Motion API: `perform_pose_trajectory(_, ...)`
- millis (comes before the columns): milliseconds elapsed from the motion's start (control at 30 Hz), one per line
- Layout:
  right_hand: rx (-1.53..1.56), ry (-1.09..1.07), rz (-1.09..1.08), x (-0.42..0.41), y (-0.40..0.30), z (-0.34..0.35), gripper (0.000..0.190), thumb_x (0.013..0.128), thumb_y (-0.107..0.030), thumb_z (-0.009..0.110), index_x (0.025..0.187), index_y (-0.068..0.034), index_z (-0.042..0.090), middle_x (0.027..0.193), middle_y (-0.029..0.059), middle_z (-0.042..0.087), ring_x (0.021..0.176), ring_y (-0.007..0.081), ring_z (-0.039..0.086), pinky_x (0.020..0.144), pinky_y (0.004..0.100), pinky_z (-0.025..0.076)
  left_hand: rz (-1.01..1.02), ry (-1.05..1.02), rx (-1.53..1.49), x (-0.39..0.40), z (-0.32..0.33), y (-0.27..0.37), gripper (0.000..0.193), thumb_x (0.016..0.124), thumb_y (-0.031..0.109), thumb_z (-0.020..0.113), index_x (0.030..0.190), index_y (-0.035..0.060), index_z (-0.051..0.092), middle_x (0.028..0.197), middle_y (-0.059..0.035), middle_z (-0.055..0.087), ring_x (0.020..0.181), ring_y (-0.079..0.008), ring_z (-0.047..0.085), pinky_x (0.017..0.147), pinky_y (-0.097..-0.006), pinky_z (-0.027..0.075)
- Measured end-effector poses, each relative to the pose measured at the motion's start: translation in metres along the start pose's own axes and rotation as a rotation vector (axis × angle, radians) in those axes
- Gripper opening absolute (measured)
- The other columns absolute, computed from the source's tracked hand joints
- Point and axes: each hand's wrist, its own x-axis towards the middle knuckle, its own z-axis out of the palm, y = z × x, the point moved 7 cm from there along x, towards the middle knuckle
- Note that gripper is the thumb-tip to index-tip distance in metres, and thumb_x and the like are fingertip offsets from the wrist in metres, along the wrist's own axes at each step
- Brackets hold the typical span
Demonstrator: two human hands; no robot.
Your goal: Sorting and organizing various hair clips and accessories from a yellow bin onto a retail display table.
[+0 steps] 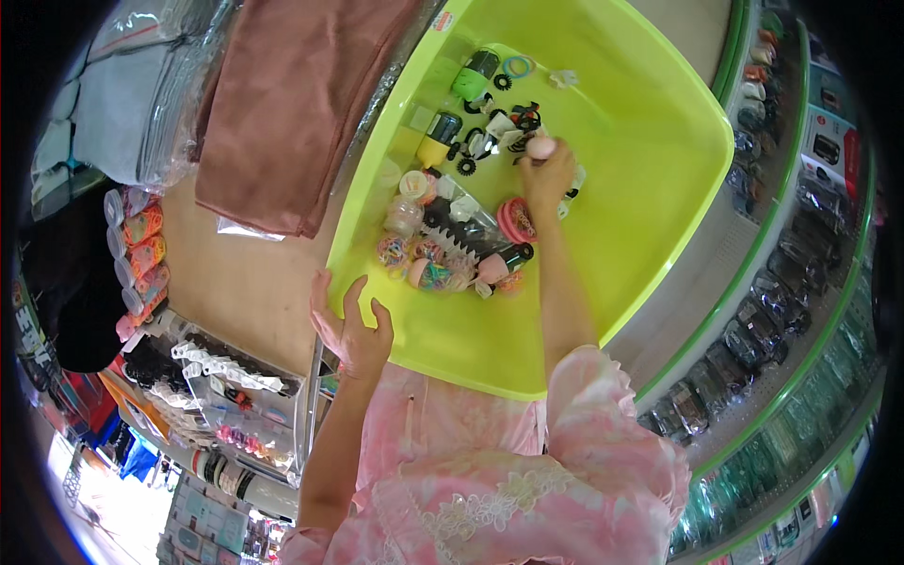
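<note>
A large lime-green plastic tub [635, 212] stands tilted before me. Inside it, my right hand [549, 176] grips a small pale pink round-topped item [541, 147], its lower part hidden by the fingers. Close by lie black hair ties on white cards [500, 127]. A round pink container [517, 219] sits just below that hand. Along the tub's left side are clear-topped capsule jars, one green [472, 81] and one yellow [434, 148], and several jars of coloured elastic bands [429, 274]. My left hand [357, 328] holds nothing, fingers apart, by the tub's near left rim.
Folded brown cloth [282, 113] lies on the wooden surface [233, 261] left of the tub. Lidded jars of orange bands [145, 251] line its edge. A clear compartment display [244, 395] of hair accessories sits nearer. Green-edged shelves [766, 233] with packaged goods curve along the right.
</note>
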Motion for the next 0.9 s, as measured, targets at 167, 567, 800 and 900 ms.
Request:
perform_pose_trajectory(167,-0.364,0.029,0.076,0.058,0.071,-0.019,0.056,0.067,-0.017,0.07,0.119,-0.007,0.049,0.107,0.0179,0.054,0.1,0.0362,0.05,0.083,0.0499,0.04,0.001,-0.019,-0.025,0.004,0.003,0.006,0.032,0.07,0.006,0.061,0.103,0.0055,0.062,0.127,-0.0209,0.041,0.121,-0.0406,0.039,0.095,-0.0501,0.036)
perform_pose_trajectory(567,-0.007,-0.077,-0.302,0.034,-0.019,0.036,0.054,0.068,-0.011,0.066,0.12,-0.009,0.051,0.123,0.0233,0.046,0.111,0.0385,0.045,0.091,0.0495,0.037,-0.025,-0.049,-0.003,0.001,0.004,0.001,0.031,0.07,0.004,0.059,0.101,0.0047,0.063,0.13,-0.0224,0.037,0.122,-0.0408,0.037,0.099,-0.0494,0.034)
perform_pose_trajectory(800,-0.266,-0.362,-0.168,0.039,0.006,0.078,0.045,0.066,-0.01,0.065,0.11,-0.011,0.057,0.118,0.0213,0.048,0.105,0.0382,0.05,0.088,0.0501,0.039,-0.021,-0.041,-0.023,0.002,0.006,0.003,0.029,0.071,0.005,0.058,0.1,0.0044,0.062,0.13,-0.0226,0.037,0.123,-0.0412,0.037,0.099,-0.0498,0.034)
perform_pose_trajectory(900,-0.177,-0.496,-0.159,0.027,0.023,0.081,0.044,0.065,-0.012,0.066,0.108,-0.014,0.059,0.116,0.0177,0.05,0.103,0.0376,0.052,0.088,0.052,0.039,-0.022,-0.052,-0.03,0.004,0.008,0.005,0.029,0.072,0.005,0.058,0.1,0.0045,0.062,0.13,-0.0225,0.037,0.123,-0.0411,0.037,0.098,-0.0499,0.034)
